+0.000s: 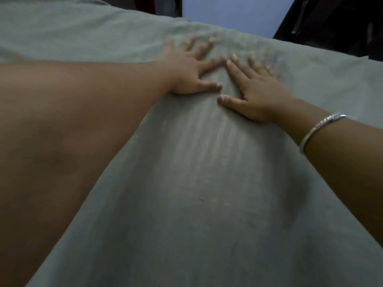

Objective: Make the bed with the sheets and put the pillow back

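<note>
Grey striped bedsheet (207, 193) fills nearly whole view, spread fairly flat, bit rumpled along far edge. Left forearm (72, 121) huge at near left, reaching across it. Pale blue wall (238, 9) and dark furniture (331, 21) past far edge. Left hand (186, 69) and right hand (257, 94) lie flat on bedsheet near far edge, side by side, thumbs almost touching. Fingers (209, 66) splayed straight, pressing cloth, gripping nothing; tips blurry. Silver bangle (319, 129) on right wrist.
</note>
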The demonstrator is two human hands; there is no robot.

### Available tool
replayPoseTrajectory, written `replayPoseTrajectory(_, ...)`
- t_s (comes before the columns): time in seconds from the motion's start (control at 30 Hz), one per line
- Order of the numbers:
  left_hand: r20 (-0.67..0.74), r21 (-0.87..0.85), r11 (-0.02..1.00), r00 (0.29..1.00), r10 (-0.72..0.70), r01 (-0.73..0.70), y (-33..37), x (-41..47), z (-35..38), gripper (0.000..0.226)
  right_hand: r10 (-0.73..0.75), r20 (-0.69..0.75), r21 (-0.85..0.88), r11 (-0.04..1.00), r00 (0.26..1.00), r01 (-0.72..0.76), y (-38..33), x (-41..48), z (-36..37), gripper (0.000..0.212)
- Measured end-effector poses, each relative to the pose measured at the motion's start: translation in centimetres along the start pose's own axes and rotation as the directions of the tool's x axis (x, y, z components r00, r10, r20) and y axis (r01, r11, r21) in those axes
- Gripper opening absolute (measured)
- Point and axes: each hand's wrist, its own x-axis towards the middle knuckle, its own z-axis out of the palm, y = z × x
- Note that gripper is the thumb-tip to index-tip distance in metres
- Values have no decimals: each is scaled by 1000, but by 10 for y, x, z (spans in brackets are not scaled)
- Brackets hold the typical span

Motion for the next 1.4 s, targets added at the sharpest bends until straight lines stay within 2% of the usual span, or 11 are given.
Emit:
replayPoseTrajectory(0.1,-52,-106,916,918,-393,386,-20,-2,-1,87,297,50,50,953,954,-300,11,9,1,93)
replayPoseTrajectory(0.2,-231,-12,993,965,-121,122,-25,-14,-3,86,583,49,137,800,811,-583,16,11,-11,100)
replayPoseTrajectory(0.3,-167,17,991,977,130,-129,-8,-34,13,87,251,-145,-1,967,957,-253,-17,2,0,98)
replayPoseTrajectory(0.37,-169,-34,999,985,-41,35,-5,-38,27,85,55,-84,-10,998,995,-56,-39,-5,12,100)
replayPoseTrajectory(0.47,-164,-144,921,909,-383,362,-15,-46,24,87,250,-12,10,968,968,-250,-45,-4,15,103)
replayPoseTrajectory(0.57,-303,-93,974,926,-226,207,-19,-77,26,82,448,-17,80,892,894,-446,-53,-10,4,103)
replayPoseTrajectory(0.67,-362,-61,998,931,-36,15,-8,-126,41,79,239,-145,2,971,960,-241,-82,-36,14,94)
replayPoseTrajectory(0.77,-285,-115,991,953,-100,70,-12,-164,49,79,73,-119,15,997,990,-72,-127,-58,20,91)
replayPoseTrajectory(0.97,-91,-250,919,937,-337,306,-56,-236,28,96,31,116,161,986,993,-49,-205,-72,-11,91)
replayPoseTrajectory(1.2,1,-52,978,979,-203,203,-111,-324,-71,92,-169,112,265,955,979,134,-281,-96,-123,88)
replayPoseTrajectory(1.4,68,14,987,985,-159,158,-145,-414,-152,88,-172,100,206,967,980,148,-368,-117,-216,85)
